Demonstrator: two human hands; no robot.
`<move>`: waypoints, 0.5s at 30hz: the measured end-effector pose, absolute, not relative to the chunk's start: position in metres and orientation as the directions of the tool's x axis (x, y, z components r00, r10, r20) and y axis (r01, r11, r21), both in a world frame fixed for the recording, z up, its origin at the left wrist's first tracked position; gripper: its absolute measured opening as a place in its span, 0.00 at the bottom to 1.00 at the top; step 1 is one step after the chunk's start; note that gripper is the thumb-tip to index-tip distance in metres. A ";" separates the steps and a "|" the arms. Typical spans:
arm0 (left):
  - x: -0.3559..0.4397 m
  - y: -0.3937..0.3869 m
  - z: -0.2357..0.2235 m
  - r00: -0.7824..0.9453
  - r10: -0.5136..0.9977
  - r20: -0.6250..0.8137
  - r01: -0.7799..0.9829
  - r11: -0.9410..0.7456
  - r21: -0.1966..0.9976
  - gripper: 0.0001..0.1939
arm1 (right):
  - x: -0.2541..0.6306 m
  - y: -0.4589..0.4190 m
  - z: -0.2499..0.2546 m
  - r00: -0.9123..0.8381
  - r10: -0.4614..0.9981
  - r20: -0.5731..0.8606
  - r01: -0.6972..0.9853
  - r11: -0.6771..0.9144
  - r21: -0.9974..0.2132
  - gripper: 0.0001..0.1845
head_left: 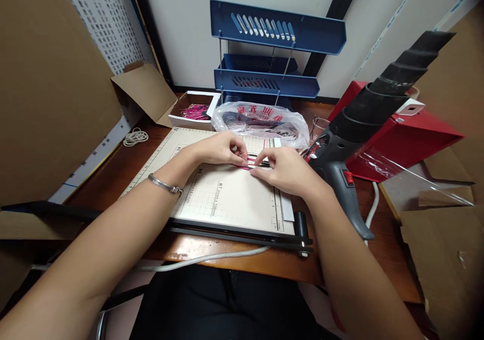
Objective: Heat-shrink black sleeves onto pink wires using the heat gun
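Observation:
Both hands meet over the cream board of a paper cutter point(242, 204), which is marked with size lines. My left hand point(227, 149) pinches the pink part of some thin pink-and-black wires point(250, 161) between thumb and fingertips. From the other side, my right hand point(282, 168) has its thumb and index finger closed on the same wires, near their black part. The wires lie just above or on the board; the fingers partly hide them, so contact is unclear. A metal bracelet circles my left wrist.
An open box point(194, 112) of pink wires stands behind the board, beside a clear plastic bag point(260, 120). A heat gun point(340, 143) stands upright at right, before a red box point(408, 138). Blue shelf trays point(278, 27) rise behind. A white cable point(212, 257) crosses the front edge.

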State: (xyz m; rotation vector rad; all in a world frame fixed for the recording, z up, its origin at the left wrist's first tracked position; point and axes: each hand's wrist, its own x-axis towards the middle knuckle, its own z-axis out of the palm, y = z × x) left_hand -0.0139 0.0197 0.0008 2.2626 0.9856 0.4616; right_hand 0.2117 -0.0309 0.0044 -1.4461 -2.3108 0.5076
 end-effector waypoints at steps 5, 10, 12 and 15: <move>-0.006 0.019 -0.005 0.653 0.753 0.079 0.528 -0.527 0.665 0.13 | 0.214 -0.029 0.003 -0.393 0.915 0.093 0.802 0.391 -0.452 0.08; 0.003 0.018 -0.009 0.670 0.730 0.135 0.528 -0.596 0.605 0.16 | 0.216 -0.026 0.001 -0.393 0.915 0.093 0.792 0.388 -0.471 0.11; 0.002 0.019 -0.008 0.663 0.729 0.170 0.520 -0.612 0.596 0.17 | 0.217 -0.026 0.000 -0.397 0.914 0.089 0.788 0.389 -0.478 0.10; -0.005 0.020 -0.004 0.610 0.765 0.208 0.526 -0.587 0.615 0.17 | 0.220 -0.024 0.000 -0.384 0.919 0.091 0.787 0.378 -0.487 0.07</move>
